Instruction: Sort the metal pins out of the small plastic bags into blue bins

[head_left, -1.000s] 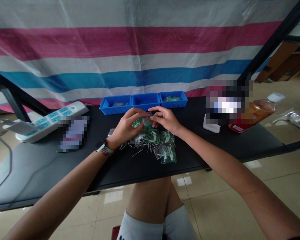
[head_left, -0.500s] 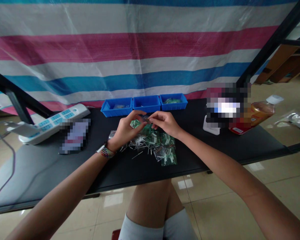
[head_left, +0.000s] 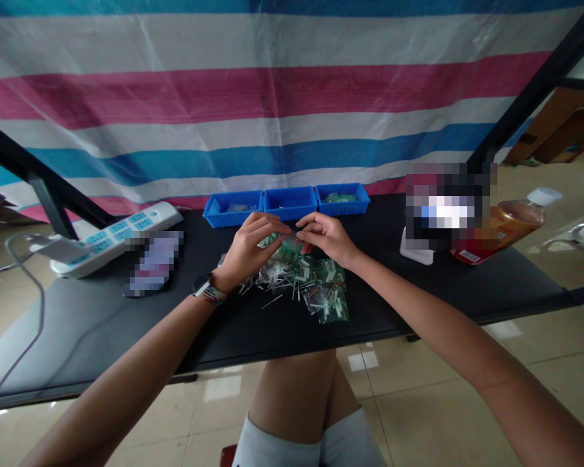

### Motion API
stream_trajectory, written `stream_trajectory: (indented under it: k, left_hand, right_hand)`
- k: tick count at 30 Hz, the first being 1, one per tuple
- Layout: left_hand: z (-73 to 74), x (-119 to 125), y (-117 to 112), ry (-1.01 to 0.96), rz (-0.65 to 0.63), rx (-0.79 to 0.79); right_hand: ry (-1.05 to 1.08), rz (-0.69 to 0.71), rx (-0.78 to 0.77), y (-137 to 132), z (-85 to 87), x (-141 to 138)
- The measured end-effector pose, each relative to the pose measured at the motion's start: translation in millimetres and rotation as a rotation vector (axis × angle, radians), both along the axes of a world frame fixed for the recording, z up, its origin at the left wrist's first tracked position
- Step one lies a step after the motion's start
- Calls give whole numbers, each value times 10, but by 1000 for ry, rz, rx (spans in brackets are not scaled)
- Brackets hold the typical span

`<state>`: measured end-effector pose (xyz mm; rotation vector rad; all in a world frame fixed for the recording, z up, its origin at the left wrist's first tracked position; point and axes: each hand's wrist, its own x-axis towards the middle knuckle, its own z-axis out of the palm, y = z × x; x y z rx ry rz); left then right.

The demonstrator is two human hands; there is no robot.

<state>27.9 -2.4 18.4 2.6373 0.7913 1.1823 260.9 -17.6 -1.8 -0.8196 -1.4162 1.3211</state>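
Note:
My left hand (head_left: 250, 250) and my right hand (head_left: 327, 237) meet above a heap of small clear bags with green parts (head_left: 316, 282) on the black table (head_left: 102, 324). Both hands pinch the same small green bag (head_left: 285, 243) between fingertips. Loose thin metal pins (head_left: 272, 299) lie beside the heap. A bracelet and a watch sit on my left wrist.
Three blue bins (head_left: 286, 202) stand in a row at the table's back edge. A white power strip (head_left: 111, 237) lies at the left with a grey cable. A bottle of amber liquid (head_left: 509, 224) lies at the right. A striped tarp hangs behind.
The view has shifted a little, so the table sits lower in the picture. My hands stay together over the heap, still pinching the green bag.

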Motion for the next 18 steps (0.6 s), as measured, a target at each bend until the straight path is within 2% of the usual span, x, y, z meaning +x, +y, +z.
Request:
stream_trajectory:
  k: [5, 8, 11, 13, 15, 18]
  left_hand:
    - [-45, 6, 31, -187, 117, -132]
    - [-105, -20, 135, -389, 148, -285]
    - [-151, -79, 273, -583, 204, -390]
    - [-162, -127, 353, -670, 250, -425]
    - [-158, -171, 408, -729, 275, -455]
    - [-140, -218, 439, -816, 282, -554]
  right_hand:
    - [-94, -62, 59, -4, -41, 18]
    - [-291, -121, 280, -47, -43, 31]
    - [-522, -19, 637, -130, -8, 18]
    - [-620, 86, 792, -184, 15, -9]
    - [-679, 143, 847, -218, 22, -42]
    - [-736, 135, 845, -231, 12, -79]
